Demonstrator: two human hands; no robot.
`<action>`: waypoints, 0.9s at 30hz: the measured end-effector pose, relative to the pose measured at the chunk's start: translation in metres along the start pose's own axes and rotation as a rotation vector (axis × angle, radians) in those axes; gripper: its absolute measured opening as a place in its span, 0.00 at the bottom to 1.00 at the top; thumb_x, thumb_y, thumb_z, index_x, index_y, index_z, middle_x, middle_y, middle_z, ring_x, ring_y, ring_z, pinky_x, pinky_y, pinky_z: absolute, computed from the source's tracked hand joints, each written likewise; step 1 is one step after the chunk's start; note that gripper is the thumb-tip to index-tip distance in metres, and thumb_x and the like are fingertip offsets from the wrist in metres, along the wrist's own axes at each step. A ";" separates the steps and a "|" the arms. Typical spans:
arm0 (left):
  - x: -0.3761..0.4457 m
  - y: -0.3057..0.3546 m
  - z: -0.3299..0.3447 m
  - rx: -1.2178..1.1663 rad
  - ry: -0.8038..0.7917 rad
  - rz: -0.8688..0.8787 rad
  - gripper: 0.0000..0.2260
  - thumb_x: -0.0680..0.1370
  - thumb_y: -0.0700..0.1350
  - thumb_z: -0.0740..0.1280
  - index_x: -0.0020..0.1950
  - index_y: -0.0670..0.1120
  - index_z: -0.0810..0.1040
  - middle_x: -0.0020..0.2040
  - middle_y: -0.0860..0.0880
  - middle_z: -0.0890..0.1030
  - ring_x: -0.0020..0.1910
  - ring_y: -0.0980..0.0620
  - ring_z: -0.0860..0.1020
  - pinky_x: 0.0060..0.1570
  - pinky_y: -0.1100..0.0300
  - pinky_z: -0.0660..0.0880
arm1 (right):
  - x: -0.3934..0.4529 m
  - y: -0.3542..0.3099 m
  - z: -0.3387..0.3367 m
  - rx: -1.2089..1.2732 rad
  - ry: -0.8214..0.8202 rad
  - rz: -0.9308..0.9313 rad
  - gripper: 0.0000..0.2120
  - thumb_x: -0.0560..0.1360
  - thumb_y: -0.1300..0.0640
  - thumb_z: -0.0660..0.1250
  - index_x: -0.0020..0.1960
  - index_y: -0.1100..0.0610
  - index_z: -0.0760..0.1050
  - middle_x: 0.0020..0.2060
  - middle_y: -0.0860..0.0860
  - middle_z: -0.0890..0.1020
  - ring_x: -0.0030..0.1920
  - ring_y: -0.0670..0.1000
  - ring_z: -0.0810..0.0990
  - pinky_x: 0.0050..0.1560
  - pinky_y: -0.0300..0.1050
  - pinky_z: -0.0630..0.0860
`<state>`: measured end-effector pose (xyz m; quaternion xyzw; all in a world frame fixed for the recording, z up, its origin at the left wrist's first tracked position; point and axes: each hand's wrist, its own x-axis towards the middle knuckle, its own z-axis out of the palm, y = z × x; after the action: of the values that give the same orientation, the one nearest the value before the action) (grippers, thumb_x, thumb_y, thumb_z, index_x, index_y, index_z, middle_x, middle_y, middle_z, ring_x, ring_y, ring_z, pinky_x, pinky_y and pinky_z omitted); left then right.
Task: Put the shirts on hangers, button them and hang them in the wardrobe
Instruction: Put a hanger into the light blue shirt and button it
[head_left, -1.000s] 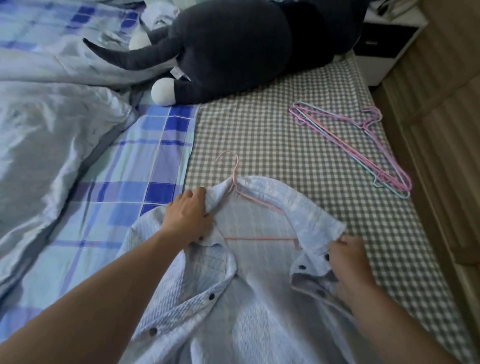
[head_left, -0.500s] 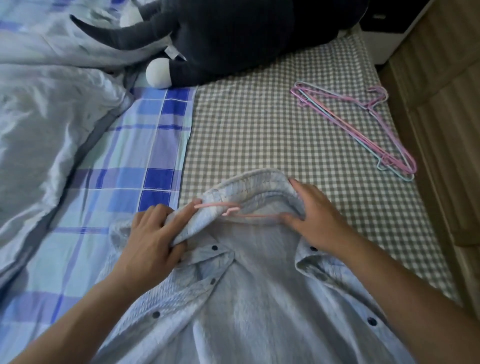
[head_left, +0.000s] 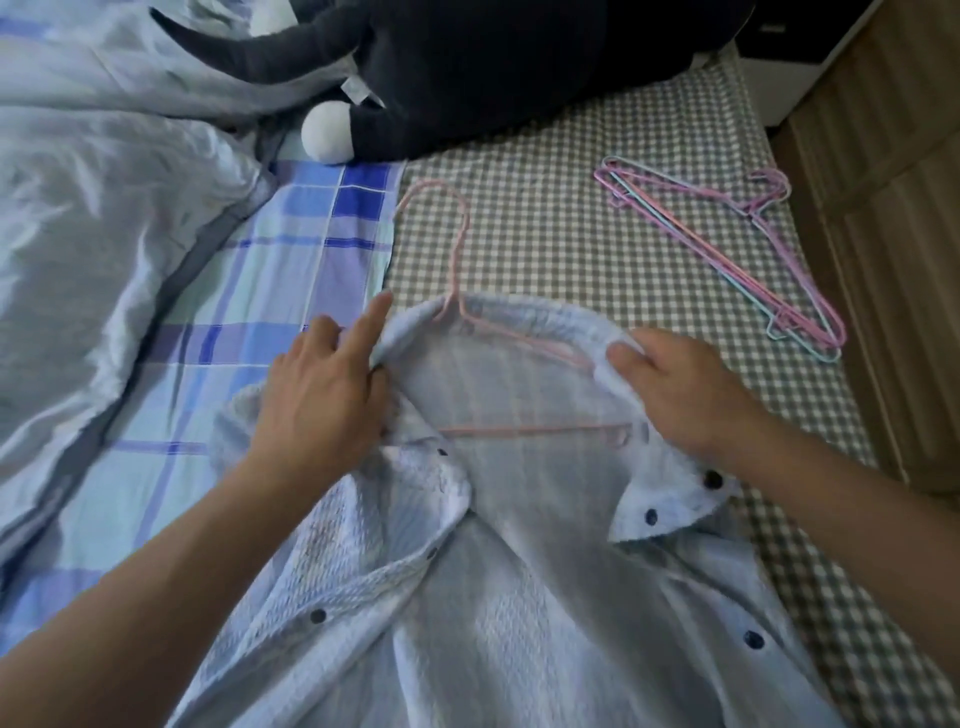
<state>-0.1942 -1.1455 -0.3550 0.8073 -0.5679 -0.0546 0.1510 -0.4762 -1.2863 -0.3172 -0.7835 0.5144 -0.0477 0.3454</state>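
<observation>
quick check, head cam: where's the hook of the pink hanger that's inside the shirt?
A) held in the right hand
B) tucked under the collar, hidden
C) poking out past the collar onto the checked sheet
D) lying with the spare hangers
C: the pink hanger has its hook lying bare on the checked sheet beyond the collar of the shirt, while its bar shows inside the open neck; the spare hangers lie apart to the right.

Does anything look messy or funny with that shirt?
A little. The shirt lies open and rumpled on the bed, no button done. The pink hanger sits inside it with its hook poking out past the collar. The left placket is folded back and creased. Nothing looks torn or spilled.
</observation>
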 end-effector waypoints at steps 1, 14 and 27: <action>0.018 0.014 -0.003 0.023 -0.002 -0.053 0.26 0.81 0.48 0.58 0.80 0.52 0.62 0.52 0.39 0.72 0.49 0.36 0.74 0.48 0.43 0.71 | 0.014 -0.014 0.002 0.027 0.072 0.084 0.17 0.84 0.47 0.58 0.42 0.56 0.72 0.37 0.53 0.77 0.37 0.53 0.75 0.37 0.48 0.67; -0.063 0.045 0.080 -0.178 -0.647 -0.306 0.34 0.81 0.58 0.62 0.82 0.60 0.48 0.82 0.43 0.45 0.80 0.37 0.50 0.77 0.43 0.55 | -0.016 0.034 0.088 0.105 -0.335 0.054 0.33 0.83 0.52 0.63 0.82 0.46 0.50 0.79 0.45 0.60 0.79 0.48 0.59 0.73 0.42 0.60; -0.186 -0.030 -0.025 0.243 -0.809 -0.371 0.20 0.78 0.70 0.59 0.54 0.54 0.65 0.60 0.53 0.82 0.61 0.49 0.81 0.52 0.55 0.71 | -0.115 0.100 0.021 -0.361 -0.375 0.205 0.32 0.69 0.22 0.58 0.62 0.43 0.74 0.51 0.40 0.81 0.52 0.46 0.79 0.55 0.50 0.78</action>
<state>-0.2260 -0.9582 -0.3562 0.8208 -0.4295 -0.3247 -0.1908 -0.5976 -1.2030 -0.3602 -0.7713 0.5183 0.2260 0.2923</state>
